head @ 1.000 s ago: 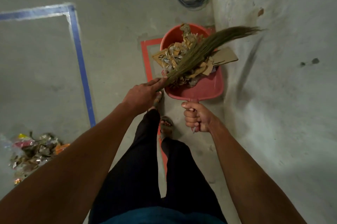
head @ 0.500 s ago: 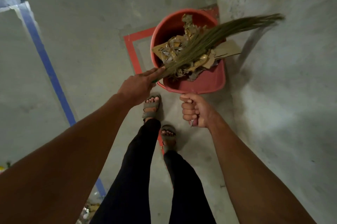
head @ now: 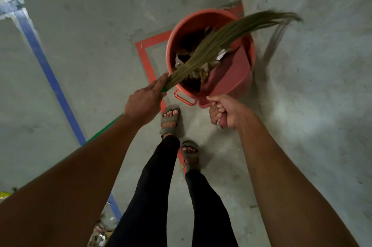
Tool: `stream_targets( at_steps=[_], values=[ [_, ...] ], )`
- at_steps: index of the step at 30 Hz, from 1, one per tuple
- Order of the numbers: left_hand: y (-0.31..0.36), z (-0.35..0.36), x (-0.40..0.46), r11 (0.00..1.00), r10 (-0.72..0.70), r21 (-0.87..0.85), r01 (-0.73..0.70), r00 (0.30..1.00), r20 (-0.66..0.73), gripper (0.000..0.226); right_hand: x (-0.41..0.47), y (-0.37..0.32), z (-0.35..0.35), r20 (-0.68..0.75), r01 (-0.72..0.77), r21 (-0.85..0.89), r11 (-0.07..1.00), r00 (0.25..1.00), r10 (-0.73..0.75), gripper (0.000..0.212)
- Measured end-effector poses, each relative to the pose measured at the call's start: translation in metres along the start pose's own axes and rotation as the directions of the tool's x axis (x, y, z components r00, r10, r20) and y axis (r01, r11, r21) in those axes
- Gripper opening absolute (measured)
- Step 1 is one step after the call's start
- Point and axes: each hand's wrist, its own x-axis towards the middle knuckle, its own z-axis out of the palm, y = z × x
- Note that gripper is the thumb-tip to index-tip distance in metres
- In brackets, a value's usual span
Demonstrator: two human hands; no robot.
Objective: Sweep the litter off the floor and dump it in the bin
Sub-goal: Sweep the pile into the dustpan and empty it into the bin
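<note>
The right hand (head: 222, 112) grips the dustpan (head: 229, 73) handle, tipping it forward and down into the bin (head: 209, 25). The left hand (head: 146, 102) holds the broom (head: 217, 43) — bristles run up-right across the pan, so litter (head: 201, 70) must be raked away from both hands.

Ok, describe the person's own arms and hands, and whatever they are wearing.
Both forearms are bare, with no sleeves, gloves or watch in view. The left hand and right hand show no rings that can be made out on the fingers. Below are black trousers and grey-green strap sandals.
</note>
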Motion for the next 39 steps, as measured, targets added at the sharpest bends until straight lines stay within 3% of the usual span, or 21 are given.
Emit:
stream_targets(
  at_steps=[5,8,11,16,21,23,29,34,39],
  values=[
    [0.012,0.001,-0.012,0.996,-0.053,-0.07,0.05,0.998,-0.042,0.054,-0.006,0.01,-0.005,-0.215,0.126,-0.195,0.973,0.962,-0.167,0.033],
    [0.016,0.007,-0.018,0.984,-0.094,-0.159,0.079,0.992,-0.087,0.05,-0.006,0.015,-0.005,-0.251,0.2,-0.195,0.96,0.936,-0.246,0.029],
    [0.016,0.014,-0.02,0.945,-0.1,-0.323,0.057,0.988,-0.118,0.048,-0.005,0.015,-0.002,-0.207,0.251,-0.107,0.962,0.941,-0.268,0.03],
    [0.022,0.031,-0.004,0.818,-0.125,-0.568,0.092,0.992,-0.019,0.04,-0.006,0.012,0.013,-0.073,0.281,0.134,0.95,0.959,-0.274,0.036],
    [0.026,0.045,0.03,0.569,-0.254,-0.774,0.279,0.954,0.157,0.034,0.008,0.014,0.026,0.063,0.195,0.175,0.965,0.976,-0.208,0.038],
    [0.018,0.051,0.041,0.551,-0.27,-0.777,0.303,0.946,0.177,0.029,0.018,0.017,0.034,0.12,0.166,0.144,0.975,0.976,-0.184,0.037],
    [-0.014,0.055,0.053,0.649,-0.33,-0.7,0.298,0.939,0.094,0.033,0.041,0.014,0.062,0.138,0.093,-0.021,0.995,0.986,-0.089,0.038],
    [-0.032,0.045,0.048,0.582,-0.423,-0.762,0.284,0.906,0.014,0.029,0.042,-0.003,0.069,0.085,0.061,-0.08,0.995,0.995,-0.054,0.039],
    [-0.037,0.033,0.046,0.49,-0.484,-0.819,0.3,0.875,0.031,0.024,0.035,-0.021,0.063,0.01,0.07,-0.163,0.984,0.998,-0.07,0.04]
  ],
)
